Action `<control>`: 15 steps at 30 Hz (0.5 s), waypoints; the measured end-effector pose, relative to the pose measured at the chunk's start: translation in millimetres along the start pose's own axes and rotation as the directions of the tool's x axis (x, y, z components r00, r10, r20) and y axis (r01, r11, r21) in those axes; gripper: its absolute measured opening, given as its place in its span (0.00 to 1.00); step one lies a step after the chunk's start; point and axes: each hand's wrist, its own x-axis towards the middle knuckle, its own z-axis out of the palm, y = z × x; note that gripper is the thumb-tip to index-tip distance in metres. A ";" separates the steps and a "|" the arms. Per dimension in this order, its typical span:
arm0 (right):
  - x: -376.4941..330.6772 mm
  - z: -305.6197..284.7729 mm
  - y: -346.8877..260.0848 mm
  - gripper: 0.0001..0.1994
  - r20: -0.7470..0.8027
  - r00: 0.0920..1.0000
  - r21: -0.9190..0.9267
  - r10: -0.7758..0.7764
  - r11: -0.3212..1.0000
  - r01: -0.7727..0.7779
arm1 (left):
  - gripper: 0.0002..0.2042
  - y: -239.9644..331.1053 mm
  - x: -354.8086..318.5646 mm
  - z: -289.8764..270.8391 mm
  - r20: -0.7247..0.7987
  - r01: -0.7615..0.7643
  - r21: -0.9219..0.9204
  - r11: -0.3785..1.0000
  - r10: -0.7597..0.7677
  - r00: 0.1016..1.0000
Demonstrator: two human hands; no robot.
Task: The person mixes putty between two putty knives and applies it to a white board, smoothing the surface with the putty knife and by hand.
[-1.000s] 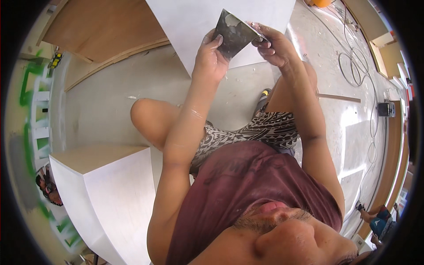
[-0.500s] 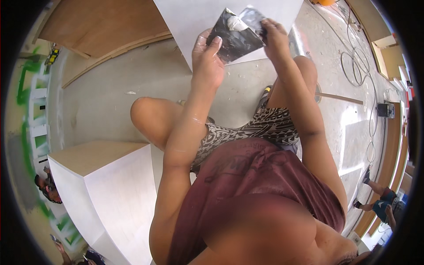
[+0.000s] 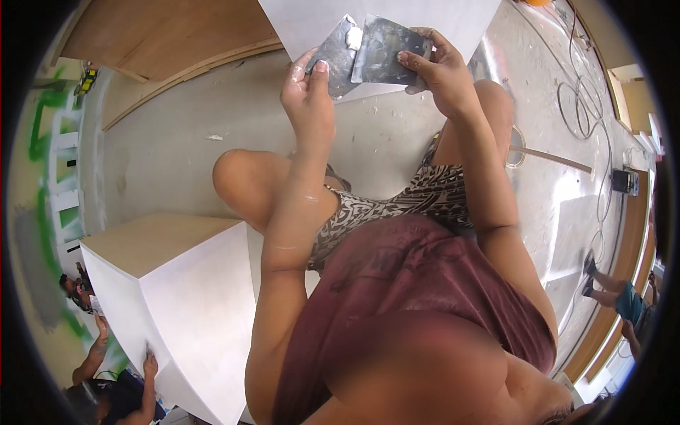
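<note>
My left hand is closed on a dark flat putty scraper, thumb on its face. A lump of white putty sits near that scraper's right edge. In my right hand is a second dark, square putty scraper, gripped at its right side and smeared with white. The two scrapers are side by side, edges close together; whether they touch I cannot tell. Behind them stands a white panel, partly hidden by the scrapers and hands.
A white box with a wooden top stands at lower left, a person's hand against its side. Brown boards lie at upper left. Cables loop over the concrete floor at right. Another person is at the far right.
The right scraper has swung out from behind the left one and now shows its broad face. My left hand has moved slightly left and down. A person has come closer to the white box.
</note>
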 end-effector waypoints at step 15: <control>86.4 -44.7 165.9 0.08 0.125 0.992 0.749 -0.033 0.659 -0.072 | 0.15 74.5 50.0 -62.5 -0.178 -0.126 0.077 0.989 0.138 0.974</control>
